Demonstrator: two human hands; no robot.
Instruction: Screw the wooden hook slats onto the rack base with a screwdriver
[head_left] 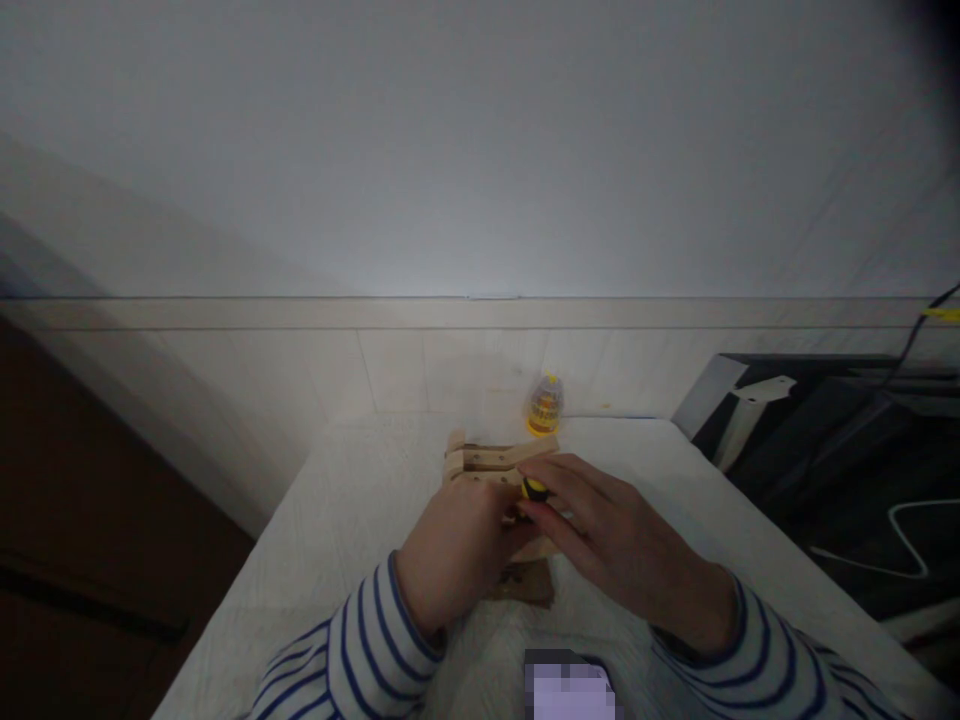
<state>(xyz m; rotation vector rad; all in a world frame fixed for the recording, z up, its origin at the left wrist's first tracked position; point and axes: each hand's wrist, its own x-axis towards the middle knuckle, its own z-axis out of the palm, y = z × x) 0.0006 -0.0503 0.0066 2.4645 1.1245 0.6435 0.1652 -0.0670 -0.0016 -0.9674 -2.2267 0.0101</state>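
A: What does the right hand (622, 530) have?
B: It pinches a small yellow and black handle (535, 489). The thumb and fingers are close together around it.
A: And the left hand (465, 545)?
B: It bends over the wooden thing (495, 458), right next to the handle. Most of its fingers are hidden, so I can't tell if it grips anything.
A: Where is the wooden thing?
B: On the white surface (300, 560), partly under the hands. The far end peeks out. It has light strips with little dark dots.
A: What else is there?
B: A see-through bottle (545, 405) with yellow on it stands just behind the wood, near the wall (465, 370). A flat brown piece (531, 585) lies on the near side, between the two wrists. Both sleeves (379, 630) have blue stripes.
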